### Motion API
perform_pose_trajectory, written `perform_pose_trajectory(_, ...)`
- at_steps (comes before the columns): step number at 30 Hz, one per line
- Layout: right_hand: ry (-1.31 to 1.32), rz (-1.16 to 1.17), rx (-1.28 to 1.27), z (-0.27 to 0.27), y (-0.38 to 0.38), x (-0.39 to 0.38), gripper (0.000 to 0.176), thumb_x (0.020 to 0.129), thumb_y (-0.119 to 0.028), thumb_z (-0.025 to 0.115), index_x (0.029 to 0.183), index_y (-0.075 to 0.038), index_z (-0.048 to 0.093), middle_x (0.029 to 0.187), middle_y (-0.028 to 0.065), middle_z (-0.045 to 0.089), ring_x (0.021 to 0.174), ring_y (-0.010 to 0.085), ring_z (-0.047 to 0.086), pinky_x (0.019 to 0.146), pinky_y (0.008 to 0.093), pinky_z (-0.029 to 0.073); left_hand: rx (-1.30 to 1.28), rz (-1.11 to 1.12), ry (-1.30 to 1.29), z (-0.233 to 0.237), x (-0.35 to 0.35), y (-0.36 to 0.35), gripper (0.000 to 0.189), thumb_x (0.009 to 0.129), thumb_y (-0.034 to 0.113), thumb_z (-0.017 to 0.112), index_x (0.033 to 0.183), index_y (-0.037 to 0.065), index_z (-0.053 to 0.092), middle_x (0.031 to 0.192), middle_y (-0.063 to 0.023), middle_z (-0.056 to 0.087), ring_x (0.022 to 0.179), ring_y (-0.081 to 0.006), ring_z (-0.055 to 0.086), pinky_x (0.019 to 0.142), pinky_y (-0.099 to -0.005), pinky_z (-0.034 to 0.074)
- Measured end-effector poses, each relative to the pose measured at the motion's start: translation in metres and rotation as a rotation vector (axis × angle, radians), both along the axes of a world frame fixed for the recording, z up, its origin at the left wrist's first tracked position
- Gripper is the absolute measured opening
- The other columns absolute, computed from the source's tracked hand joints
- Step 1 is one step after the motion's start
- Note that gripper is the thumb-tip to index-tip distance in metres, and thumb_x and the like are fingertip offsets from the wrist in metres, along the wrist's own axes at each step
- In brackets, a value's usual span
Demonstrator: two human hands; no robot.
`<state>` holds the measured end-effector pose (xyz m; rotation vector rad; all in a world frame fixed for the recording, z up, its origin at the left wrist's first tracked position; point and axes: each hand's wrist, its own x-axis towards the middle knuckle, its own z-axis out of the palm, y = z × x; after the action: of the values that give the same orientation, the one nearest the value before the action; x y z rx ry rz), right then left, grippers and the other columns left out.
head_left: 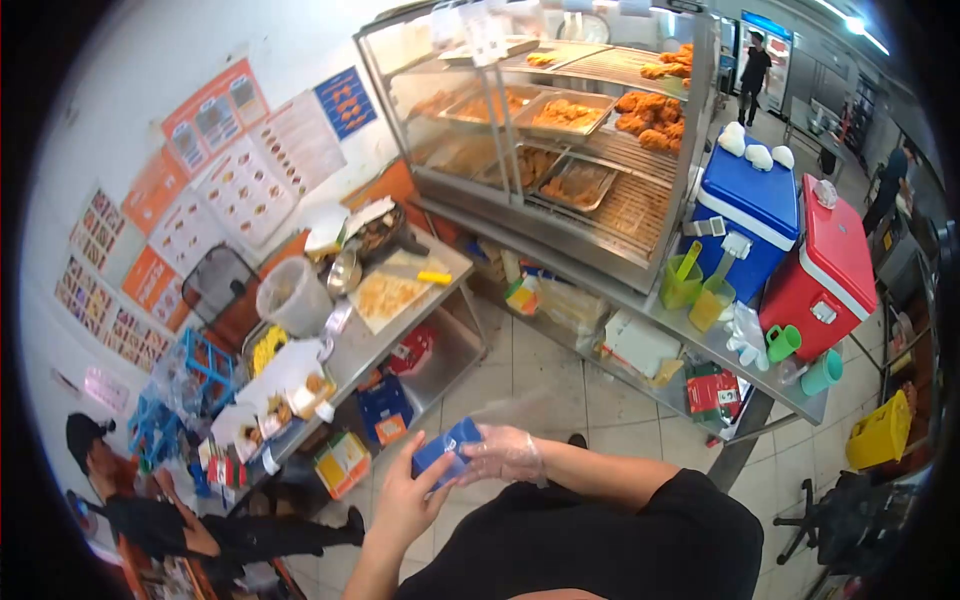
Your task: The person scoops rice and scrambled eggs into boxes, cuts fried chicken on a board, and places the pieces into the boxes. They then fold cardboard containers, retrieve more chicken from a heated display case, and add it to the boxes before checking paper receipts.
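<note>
In front of my body I hold a small blue carton (446, 453) with a white mark on its face. My left hand (408, 497), bare, grips it from the near side, thumb and fingers around its edges. My right hand (503, 456) wears a clear plastic glove and is closed on the carton's right side. Both hands are over the tiled floor, between the two counters. The fingers hide parts of the carton's edges.
A heated display case (640, 215) holds trays of fried chicken. Blue (750, 190) and red (822, 250) coolers stand right of it. At left, a steel counter (462, 268) carries a cutting board (395, 290) and a bucket (295, 295). A person (150, 515) works at lower left.
</note>
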<state>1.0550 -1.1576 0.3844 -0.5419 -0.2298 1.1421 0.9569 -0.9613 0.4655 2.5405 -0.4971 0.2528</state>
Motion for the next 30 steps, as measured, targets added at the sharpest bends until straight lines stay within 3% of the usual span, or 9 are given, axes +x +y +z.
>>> perform_pose_trajectory(3, -0.085, -0.058, 0.105, 0.01, -0.039, 0.044, 0.045, 0.101, -0.03, 0.058, 0.136, -0.005, 0.048, 0.123, 0.014, 0.063, 0.121, 0.0298, 0.06, 0.106, 0.0446, 0.047, 0.092, -0.041, -0.253, -0.002, 0.048, -0.025, 0.051, 0.071, 0.018, 0.085, 0.12, 0.017, 0.069, 0.132, -0.0223, 0.056, 0.11, -0.0393, 0.062, 0.09, -0.0456, 0.052)
perform_pose_trajectory(8, -0.167, 0.03, 0.123, 0.038, -0.14, 0.149, 0.065, 0.099, -0.058, 0.047, 0.131, -0.003, 0.059, 0.114, 0.0112, 0.068, 0.111, 0.026, 0.064, 0.091, 0.0362, 0.05, -0.052, -0.077, -0.379, 0.001, 0.119, -0.064, 0.06, 0.062, 0.018, 0.09, 0.117, 0.011, 0.068, 0.125, -0.0207, 0.061, 0.104, -0.0367, 0.064, 0.086, -0.0442, 0.053)
perform_pose_trajectory(12, -0.211, -0.123, -0.264, 0.043, -0.182, 0.197, 0.06, 0.097, -0.057, 0.053, 0.123, -0.004, 0.067, 0.102, 0.0066, 0.07, 0.096, 0.0194, 0.066, 0.077, 0.0283, 0.05, -0.083, -0.22, -0.564, 0.013, 0.174, -0.1, 0.062, 0.061, 0.015, 0.09, 0.117, 0.005, 0.065, 0.123, -0.0207, 0.063, 0.1, -0.0367, 0.066, 0.083, -0.0448, 0.055)
perform_pose_trajectory(15, -0.895, -0.43, -0.733, 0.069, -0.183, 0.209, 0.039, 0.098, -0.043, 0.06, 0.106, -0.006, 0.072, 0.086, 0.0024, 0.066, 0.076, 0.0095, 0.06, 0.064, 0.0252, 0.048, -0.125, -0.174, -0.699, 0.007, 0.21, -0.121, 0.061, 0.063, 0.014, 0.09, 0.117, 0.004, 0.064, 0.123, -0.0199, 0.063, 0.101, -0.0368, 0.067, 0.083, -0.046, 0.056)
perform_pose_trajectory(20, -0.921, -0.773, -0.819, 0.042, -0.162, 0.206, 0.04, 0.099, -0.042, 0.059, 0.089, -0.004, 0.067, 0.076, 0.0015, 0.063, 0.069, 0.0098, 0.058, 0.064, 0.0269, 0.048, -0.183, -0.132, -0.896, -0.016, 0.251, -0.164, 0.055, 0.066, 0.013, 0.089, 0.115, 0.006, 0.064, 0.125, -0.0189, 0.062, 0.108, -0.0383, 0.065, 0.088, -0.049, 0.055)
perform_pose_trajectory(22, -0.428, -0.662, -0.542, 0.037, -0.162, 0.213, 0.041, 0.1, -0.043, 0.058, 0.084, -0.006, 0.063, 0.071, 0.0012, 0.059, 0.064, 0.0103, 0.054, 0.061, 0.0266, 0.045, -0.214, -0.13, -0.894, -0.022, 0.263, -0.176, 0.052, 0.068, 0.012, 0.088, 0.114, 0.007, 0.064, 0.125, -0.0186, 0.062, 0.11, -0.0387, 0.065, 0.09, -0.0486, 0.055)
perform_pose_trajectory(24, -0.323, -0.618, -0.461, 0.041, -0.171, 0.221, 0.039, 0.101, -0.044, 0.055, 0.087, -0.007, 0.062, 0.069, 0.0001, 0.056, 0.061, 0.0099, 0.051, 0.059, 0.0253, 0.043, -0.323, -0.129, -0.853, -0.027, 0.271, -0.181, 0.05, 0.068, 0.011, 0.087, 0.112, 0.007, 0.064, 0.123, -0.0182, 0.062, 0.109, -0.0399, 0.065, 0.091, -0.0458, 0.055)
perform_pose_trajectory(27, -0.627, -0.541, -0.774, 0.045, -0.173, 0.236, 0.036, 0.099, -0.044, 0.057, 0.096, -0.008, 0.063, 0.076, 0.0028, 0.061, 0.068, 0.0156, 0.058, 0.064, 0.0306, 0.047, -0.506, -0.016, -0.689, -0.029, 0.285, -0.176, 0.046, 0.074, 0.014, 0.084, 0.114, 0.006, 0.064, 0.122, -0.0165, 0.063, 0.104, -0.0316, 0.066, 0.088, -0.039, 0.055)
perform_pose_trajectory(30, -1.177, -0.394, -0.899, 0.033, -0.16, 0.236, 0.03, 0.097, -0.038, 0.061, 0.105, -0.009, 0.063, 0.087, 0.007, 0.068, 0.085, 0.0257, 0.066, 0.076, 0.0382, 0.051, -1.067, 0.36, -0.049, -0.063, 0.346, -0.141, 0.035, 0.095, 0.025, 0.069, 0.117, -0.001, 0.064, 0.113, -0.0104, 0.067, 0.097, -0.0133, 0.061, 0.083, -0.0291, 0.05)
